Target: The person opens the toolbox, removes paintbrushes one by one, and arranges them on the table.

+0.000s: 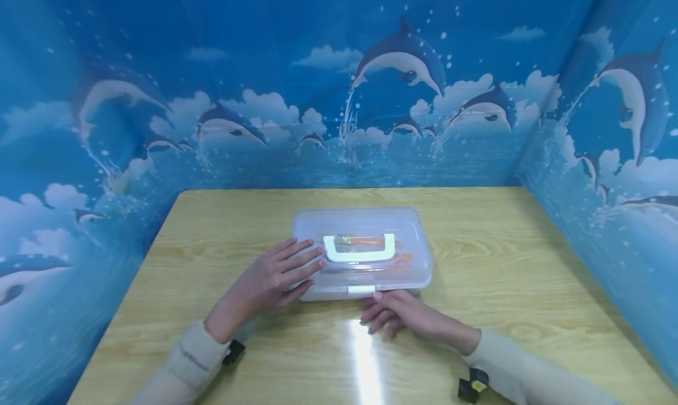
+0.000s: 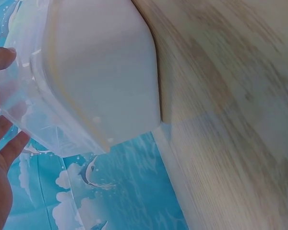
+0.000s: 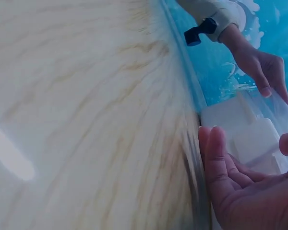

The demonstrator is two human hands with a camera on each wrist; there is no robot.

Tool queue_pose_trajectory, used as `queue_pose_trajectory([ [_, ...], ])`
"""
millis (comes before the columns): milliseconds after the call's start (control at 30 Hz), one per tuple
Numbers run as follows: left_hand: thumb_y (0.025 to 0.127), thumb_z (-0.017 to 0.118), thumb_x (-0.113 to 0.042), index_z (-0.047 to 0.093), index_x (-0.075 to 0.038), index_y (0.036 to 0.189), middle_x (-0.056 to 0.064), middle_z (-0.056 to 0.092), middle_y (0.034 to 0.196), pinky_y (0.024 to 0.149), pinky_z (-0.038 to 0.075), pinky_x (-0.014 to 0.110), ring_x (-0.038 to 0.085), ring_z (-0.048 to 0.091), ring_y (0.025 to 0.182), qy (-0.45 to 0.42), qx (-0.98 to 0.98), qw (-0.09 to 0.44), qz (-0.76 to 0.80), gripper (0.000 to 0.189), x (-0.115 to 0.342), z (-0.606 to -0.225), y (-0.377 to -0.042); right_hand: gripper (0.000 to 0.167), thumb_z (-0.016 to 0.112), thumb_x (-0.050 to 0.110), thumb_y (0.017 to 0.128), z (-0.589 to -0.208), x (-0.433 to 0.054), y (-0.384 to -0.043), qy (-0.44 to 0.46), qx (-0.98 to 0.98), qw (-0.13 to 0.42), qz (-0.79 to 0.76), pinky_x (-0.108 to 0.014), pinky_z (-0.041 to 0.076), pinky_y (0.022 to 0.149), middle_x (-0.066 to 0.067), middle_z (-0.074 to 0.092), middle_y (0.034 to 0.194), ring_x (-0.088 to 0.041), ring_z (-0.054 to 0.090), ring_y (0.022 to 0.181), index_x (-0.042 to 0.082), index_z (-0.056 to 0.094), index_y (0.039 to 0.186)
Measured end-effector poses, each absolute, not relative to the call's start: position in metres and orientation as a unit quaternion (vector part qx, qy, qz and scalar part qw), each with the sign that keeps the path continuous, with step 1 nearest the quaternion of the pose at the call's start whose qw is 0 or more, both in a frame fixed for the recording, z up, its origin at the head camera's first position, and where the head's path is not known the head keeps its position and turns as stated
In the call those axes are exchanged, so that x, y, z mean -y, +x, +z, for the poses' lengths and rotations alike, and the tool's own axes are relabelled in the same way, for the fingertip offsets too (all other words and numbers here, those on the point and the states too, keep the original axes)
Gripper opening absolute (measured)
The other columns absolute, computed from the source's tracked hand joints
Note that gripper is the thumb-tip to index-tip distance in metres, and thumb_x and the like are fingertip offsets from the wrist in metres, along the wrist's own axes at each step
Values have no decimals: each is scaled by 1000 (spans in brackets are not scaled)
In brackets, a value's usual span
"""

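A clear-lidded plastic box (image 1: 410, 225) with a white base lies closed on the table. On its lid is a white handle (image 1: 360, 256), and a white latch (image 1: 361, 289) sits at the front edge. Orange items (image 1: 365, 241) show blurrily through the lid. My left hand (image 1: 267, 278), fingers spread and nearly straight, rests on the lid's left side. Close to the latch is my right hand (image 1: 405, 314), its thumb at the front edge and its other fingers loosely bent below. In the right wrist view a gap shows between that thumb and the fingers (image 3: 216, 158).
The wood-grain table (image 1: 222, 222) extends around the box. Blue dolphin-print curtains (image 1: 275, 87) stand at its back and sides. A bright light reflection falls on the tabletop in front of the box.
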State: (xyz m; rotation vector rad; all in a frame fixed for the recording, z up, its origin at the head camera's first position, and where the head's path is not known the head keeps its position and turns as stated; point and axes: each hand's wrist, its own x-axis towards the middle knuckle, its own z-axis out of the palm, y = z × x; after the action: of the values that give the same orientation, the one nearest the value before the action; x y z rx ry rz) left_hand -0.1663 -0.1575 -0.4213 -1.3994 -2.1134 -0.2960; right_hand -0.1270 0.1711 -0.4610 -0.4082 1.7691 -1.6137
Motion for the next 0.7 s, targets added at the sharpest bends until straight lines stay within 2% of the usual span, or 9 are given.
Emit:
queue_pose_trajectory([
  [200,99,64,-29,67,-7,132,11,65,138,109,50,53,32,60,130,-527,790,291,-113,40,157,-421,-167,64,36,36,111,-463,-168,-126,-129,-644,365,-660,-38,60,96,-33,64,127,-30,71,110,-20,43,140],
  [300,95,69,-28,67,-7,132,11,65,138,109,50,53,32,61,130,-527,790,291,-114,43,157,-420,-167,66,36,38,111,-463,-166,-124,-116,-624,365,-681,-40,56,104,-34,62,130,-31,69,114,-20,42,140],
  [533,91,72,-26,68,-7,131,10,66,137,109,50,53,32,61,129,-522,792,293,-117,44,157,-420,-166,74,36,46,110,-462,-163,-123,-85,-587,381,-710,-44,55,104,-30,63,129,-25,70,112,-21,39,141],
  [700,89,75,-25,68,-7,131,10,66,138,110,49,53,32,61,129,-520,795,288,-124,47,157,-421,-165,75,38,48,109,-462,-161,-121,-57,-564,386,-727,-45,55,104,-26,67,125,-27,70,111,-20,38,141],
])
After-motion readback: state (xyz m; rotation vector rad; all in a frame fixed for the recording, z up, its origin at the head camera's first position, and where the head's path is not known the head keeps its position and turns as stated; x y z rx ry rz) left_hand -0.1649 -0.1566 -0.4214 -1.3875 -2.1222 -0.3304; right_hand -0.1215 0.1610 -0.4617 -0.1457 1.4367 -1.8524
